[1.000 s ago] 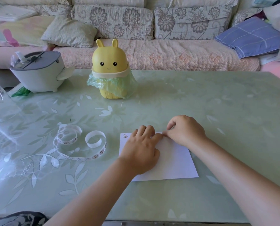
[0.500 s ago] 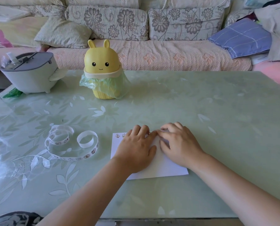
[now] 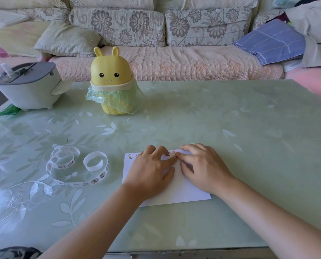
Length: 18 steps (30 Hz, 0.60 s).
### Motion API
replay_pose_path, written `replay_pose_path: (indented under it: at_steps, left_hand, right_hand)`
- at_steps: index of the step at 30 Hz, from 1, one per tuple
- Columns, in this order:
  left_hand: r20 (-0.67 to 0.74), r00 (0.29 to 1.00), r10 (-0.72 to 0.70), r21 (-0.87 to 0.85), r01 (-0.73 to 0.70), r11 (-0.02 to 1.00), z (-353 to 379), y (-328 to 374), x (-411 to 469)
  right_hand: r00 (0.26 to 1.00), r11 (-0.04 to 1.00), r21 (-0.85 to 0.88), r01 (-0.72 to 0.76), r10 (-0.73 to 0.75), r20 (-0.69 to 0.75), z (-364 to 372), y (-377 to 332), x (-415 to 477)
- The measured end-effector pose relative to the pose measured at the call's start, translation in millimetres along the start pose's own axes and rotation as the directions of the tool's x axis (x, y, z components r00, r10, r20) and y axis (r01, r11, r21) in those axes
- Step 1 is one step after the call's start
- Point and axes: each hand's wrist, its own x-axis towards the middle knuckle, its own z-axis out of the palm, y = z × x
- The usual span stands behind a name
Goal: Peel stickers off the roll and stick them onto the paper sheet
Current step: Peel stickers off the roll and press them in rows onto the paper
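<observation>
- Fingers point(image 3: 171, 160) of the left hand point(image 3: 152, 171) lie fairly straight and spread on the paper sheet point(image 3: 184, 191), holding nothing. Those of the right hand point(image 3: 204, 169) are also flat and empty, with the tips pressing near the sheet's far edge.
- Risk: if a pressing fingertip slides instead of bearing straight down, the sticker under it could crease or sit askew, since it lies so close to the paper's edge.
- Risk: the sheet lies loose on the smooth table point(image 3: 230, 128), so if the left hand lifts while the right pushes, the sheet could skate sideways.
- Stickers point(image 3: 168, 154) run along the sheet's far edge. Two sit just between the left and right fingertips, touching or nearly so, and two more sit at the far left corner, clear of the fingers.
- The sticker roll point(image 3: 77, 165) lies uncoiled on the table, well to the left of the left hand, and neither hand touches it.
</observation>
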Motion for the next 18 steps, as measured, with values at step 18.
replay_pose_path:
  at_steps: [18]
  left_hand:
    - [-0.024, 0.998, -0.066, -0.146, 0.061, 0.987, -2.4, -4.7, 0.8]
  right_hand:
    - [0.998, 0.998, 0.061, 0.026, -0.023, -0.056, -2.7, -3.6, 9.1]
